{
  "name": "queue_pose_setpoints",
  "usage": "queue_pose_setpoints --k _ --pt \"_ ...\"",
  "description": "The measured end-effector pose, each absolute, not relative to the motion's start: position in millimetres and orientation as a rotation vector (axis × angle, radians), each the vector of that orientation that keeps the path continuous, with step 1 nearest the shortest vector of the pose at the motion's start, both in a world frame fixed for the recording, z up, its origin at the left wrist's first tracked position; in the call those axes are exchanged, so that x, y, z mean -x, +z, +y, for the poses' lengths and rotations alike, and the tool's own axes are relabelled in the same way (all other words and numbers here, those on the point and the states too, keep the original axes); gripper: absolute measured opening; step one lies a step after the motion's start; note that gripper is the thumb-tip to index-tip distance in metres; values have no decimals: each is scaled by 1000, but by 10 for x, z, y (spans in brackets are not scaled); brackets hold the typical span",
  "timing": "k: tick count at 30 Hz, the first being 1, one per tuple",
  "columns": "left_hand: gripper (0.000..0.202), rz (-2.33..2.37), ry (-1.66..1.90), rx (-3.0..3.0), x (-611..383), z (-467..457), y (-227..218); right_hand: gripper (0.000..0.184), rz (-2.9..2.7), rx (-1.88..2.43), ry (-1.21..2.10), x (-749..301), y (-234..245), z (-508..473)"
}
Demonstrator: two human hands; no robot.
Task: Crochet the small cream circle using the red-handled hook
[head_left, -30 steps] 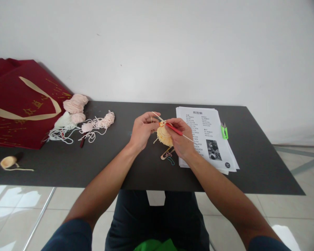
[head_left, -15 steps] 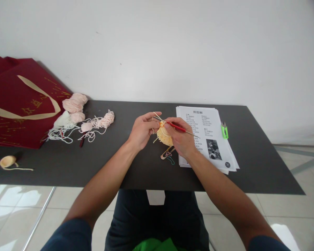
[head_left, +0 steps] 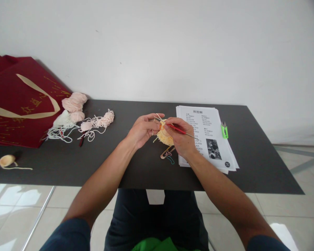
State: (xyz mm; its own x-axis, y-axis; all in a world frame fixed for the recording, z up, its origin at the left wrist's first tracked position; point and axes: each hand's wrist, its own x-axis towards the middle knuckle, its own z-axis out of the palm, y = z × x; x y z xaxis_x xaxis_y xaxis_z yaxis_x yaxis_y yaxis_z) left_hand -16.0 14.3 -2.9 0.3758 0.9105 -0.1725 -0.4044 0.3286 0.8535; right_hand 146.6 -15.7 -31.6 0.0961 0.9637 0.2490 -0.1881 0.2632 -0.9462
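Above the middle of the dark table, my left hand (head_left: pixel 143 130) pinches the edge of a small yellow crochet piece (head_left: pixel 165 137), and a strand of pale yarn runs over its fingers. My right hand (head_left: pixel 183 137) is closed around a crochet hook (head_left: pixel 178 129) with a red handle, its tip end at the upper edge of the piece. The hook's metal shaft points down to the right. An orange bit shows on the piece by the left fingertips. Below the piece, a large safety pin (head_left: pixel 164 153) and small coloured stitch markers (head_left: pixel 170 159) lie on the table.
Printed sheets (head_left: pixel 201 132) lie to the right, with green thread snips (head_left: pixel 224 130) on their edge. At left stand a dark red bag (head_left: pixel 21 101) and balls of pink yarn (head_left: pixel 74 102) and white yarn (head_left: pixel 64 120). A small yellow crocheted cup shape (head_left: pixel 6 160) lies near the front left.
My left hand has shifted slightly, and the yarn strands above the piece now cross at a different angle. The hook has dipped a little. Both hands keep their hold.
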Motion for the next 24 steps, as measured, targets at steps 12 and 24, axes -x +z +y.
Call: queue_pose_setpoints --k 12,24 --pt "51 786 900 -915 190 135 49 7 -1373 958 840 -1526 -222 -226" --pt "52 829 803 -974 281 169 51 10 -1413 975 785 -1508 -196 -261"
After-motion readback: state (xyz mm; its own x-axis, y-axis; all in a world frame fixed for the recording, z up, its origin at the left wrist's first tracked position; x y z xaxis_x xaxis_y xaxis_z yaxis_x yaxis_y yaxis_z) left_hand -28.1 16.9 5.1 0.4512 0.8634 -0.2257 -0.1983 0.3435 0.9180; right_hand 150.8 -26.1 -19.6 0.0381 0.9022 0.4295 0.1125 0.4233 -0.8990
